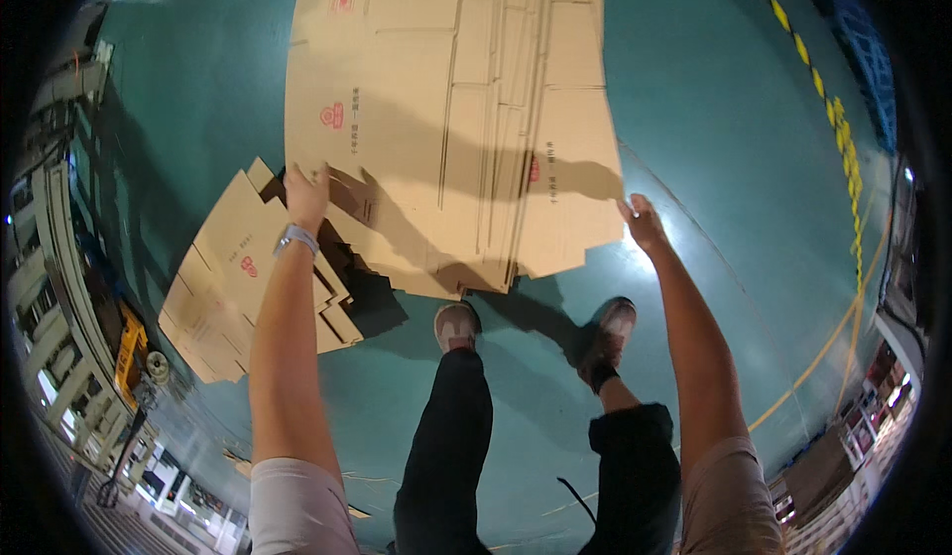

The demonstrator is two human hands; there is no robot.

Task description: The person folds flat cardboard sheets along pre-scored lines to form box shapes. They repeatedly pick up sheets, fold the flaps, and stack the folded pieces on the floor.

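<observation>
A large flat brown cardboard sheet (pixel 401 123) with fold lines and red and black print lies before me, on a pile of similar sheets. My left hand (pixel 306 194), with a watch on its wrist, is at its left edge, thumb and fingers apart around the border. At the right edge, my right hand (pixel 644 222) pinches the sheet between thumb and fingers. Fingertips beneath the board are hidden. A smaller stack of flattened cardboard (pixel 223 272) lies to the left, partly behind my left forearm.
My shoes (pixel 456 326) stand on the green floor (pixel 520 399) just short of the pile. A yellow-and-black barrier strip (pixel 846 149) runs along the right. Metal machinery (pixel 71 242) and a yellow piece of equipment (pixel 129 358) stand at the left. Cardboard scraps (pixel 238 463) lie behind.
</observation>
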